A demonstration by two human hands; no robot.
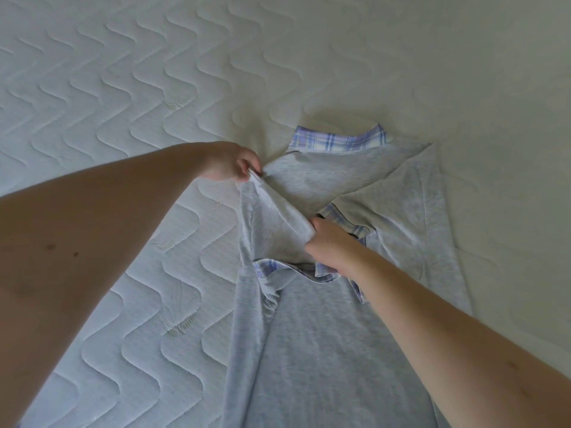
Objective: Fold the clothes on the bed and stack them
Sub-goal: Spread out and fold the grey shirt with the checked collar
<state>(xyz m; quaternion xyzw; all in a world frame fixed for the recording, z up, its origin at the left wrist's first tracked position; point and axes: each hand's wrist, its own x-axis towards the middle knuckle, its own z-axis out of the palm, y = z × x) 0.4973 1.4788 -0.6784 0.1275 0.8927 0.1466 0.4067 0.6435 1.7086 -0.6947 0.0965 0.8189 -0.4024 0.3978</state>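
Observation:
A light grey shirt (312,341) with blue-and-white plaid trim lies on the bed, its body running toward the lower edge of the view. One sleeve with a plaid cuff (340,140) is folded across the top. My left hand (230,162) pinches the sleeve's upper left edge and lifts it a little off the bed. My right hand (329,245) grips a fold of grey cloth near the plaid collar (268,268) at the middle of the shirt.
The bed is a white quilted mattress (123,103) with a wavy stitched pattern, spreading left and far beyond the shirt. No other clothes show in this view.

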